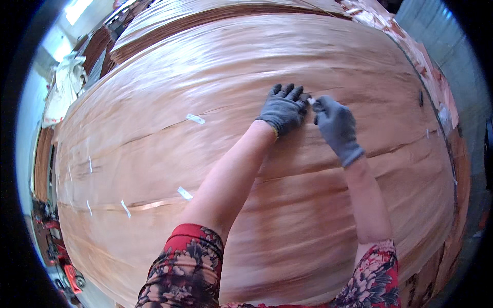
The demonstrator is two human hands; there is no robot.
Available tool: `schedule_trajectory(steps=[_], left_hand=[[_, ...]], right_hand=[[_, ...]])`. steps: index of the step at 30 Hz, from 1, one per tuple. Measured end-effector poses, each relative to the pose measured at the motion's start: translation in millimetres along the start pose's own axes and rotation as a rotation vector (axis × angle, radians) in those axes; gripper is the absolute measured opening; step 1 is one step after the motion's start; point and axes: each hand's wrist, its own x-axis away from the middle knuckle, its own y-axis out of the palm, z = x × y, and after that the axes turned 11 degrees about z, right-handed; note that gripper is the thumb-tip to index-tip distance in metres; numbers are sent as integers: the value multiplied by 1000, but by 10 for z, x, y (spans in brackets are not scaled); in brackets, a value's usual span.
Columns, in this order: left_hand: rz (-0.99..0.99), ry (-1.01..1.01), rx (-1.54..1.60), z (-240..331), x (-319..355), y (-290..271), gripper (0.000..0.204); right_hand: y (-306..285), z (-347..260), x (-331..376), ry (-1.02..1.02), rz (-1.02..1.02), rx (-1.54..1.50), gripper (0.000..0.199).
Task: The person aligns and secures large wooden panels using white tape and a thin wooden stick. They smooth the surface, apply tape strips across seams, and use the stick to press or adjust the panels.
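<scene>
A broad sheet of reddish-brown wood veneer (303,220), wavy and split along some lines, spreads out under both hands. My left hand (284,109), in a grey glove, lies flat on it with fingers stretched out. Just right of those fingertips, my gloved right hand (336,126) is closed in a pinch on a small white strip of tape (311,101). The lower end of that strip is hidden by the fingers. Two white tape strips, one farther off (195,119) and one nearer (185,193), lie across splits left of my arms.
More short tape strips (126,209) mark the sheet's left part. A small dark object (421,98) rests near the right edge. Another veneer stack (205,26) stands beyond the far edge. Whitish sacking (67,87) hangs at far left; red equipment (73,278) sits at lower left.
</scene>
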Motion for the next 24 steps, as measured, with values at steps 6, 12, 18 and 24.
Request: schedule_trajectory(steps=[6,12,18,24], left_hand=[[-330,-40,302,-33,-7,-472,71],[123,-252,362,-368,1067,-1034,86],[157,-740,-221,-1626,2625,-1923,83],[85,-816,-317,-2220,3307,-2173,71]], right_hand=[[-671,-748,196,285,115,-904,16],[-761,-906,609,410,-185,-848,22],[-470,-1470,783,445,-589,-785,26],[403,-2458,686,408,-823,-827,28]])
